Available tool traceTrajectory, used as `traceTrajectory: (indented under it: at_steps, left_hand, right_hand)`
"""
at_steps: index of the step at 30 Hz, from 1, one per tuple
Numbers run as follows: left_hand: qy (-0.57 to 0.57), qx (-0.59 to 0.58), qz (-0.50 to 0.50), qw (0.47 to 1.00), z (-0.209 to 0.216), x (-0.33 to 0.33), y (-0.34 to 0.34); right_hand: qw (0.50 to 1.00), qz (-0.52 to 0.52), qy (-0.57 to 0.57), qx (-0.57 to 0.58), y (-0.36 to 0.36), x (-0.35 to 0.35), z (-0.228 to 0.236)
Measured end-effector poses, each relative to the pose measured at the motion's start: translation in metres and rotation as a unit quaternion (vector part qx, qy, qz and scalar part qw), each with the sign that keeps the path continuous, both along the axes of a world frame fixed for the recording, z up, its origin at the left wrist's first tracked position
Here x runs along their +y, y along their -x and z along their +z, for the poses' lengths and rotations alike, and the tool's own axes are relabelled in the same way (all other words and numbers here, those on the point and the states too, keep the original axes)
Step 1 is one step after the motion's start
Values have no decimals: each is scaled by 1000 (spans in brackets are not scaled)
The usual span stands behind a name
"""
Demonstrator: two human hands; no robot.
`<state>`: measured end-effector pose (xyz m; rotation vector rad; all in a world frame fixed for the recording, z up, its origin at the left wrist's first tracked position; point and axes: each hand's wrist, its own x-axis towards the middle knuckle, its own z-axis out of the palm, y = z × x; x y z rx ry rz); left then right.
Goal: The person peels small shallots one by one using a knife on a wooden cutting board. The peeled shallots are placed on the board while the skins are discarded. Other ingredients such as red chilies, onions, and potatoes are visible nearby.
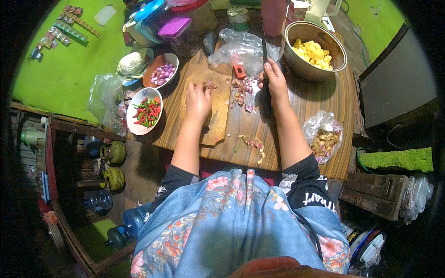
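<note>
My left hand [198, 99] rests on the far part of a wooden cutting board [215, 120], its fingers bent down and drawn together. Reddish-brown shallot skins [212, 85] lie at the fingertips; anything under the fingers is hidden. To the right of the board, my right hand [274, 82] is closed around a knife [265, 46], whose dark blade points away from me. Between the hands, more shallot skins [243, 90] are scattered on the table beside a small red-orange tool [239, 71]. A bowl of peeled purple shallots [162, 74] stands left of the board.
A white oval bowl [133, 121] holds red and green chillies. At the far right stands a metal pot [296, 69] of yellow chunks. A clear bag of peelings [326, 139] sits near the right edge. Behind the board are a crumpled plastic bag [232, 48] and a purple-lidded container [175, 27].
</note>
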<state>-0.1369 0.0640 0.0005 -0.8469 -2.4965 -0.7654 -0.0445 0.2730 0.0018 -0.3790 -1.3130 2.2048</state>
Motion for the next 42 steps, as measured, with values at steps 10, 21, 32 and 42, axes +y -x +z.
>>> traceTrajectory:
  at_steps: [10,21,32,42]
  left_hand:
    - [67,10,-45,997,-6,66,-37]
    - [14,-123,-309,943,-2,60,-100]
    - [81,-65,-96,990,6,-101,-61]
    - [-31,5,-107,994,-19,-129,-71]
  right_hand:
    - [1000,-17,1,8,-2,10,2]
    - [999,-46,7,10,-11,15,11]
    - [996,5,-78,-43,1,8,-8]
    - [701,246,-620,-252,-23,-81,19]
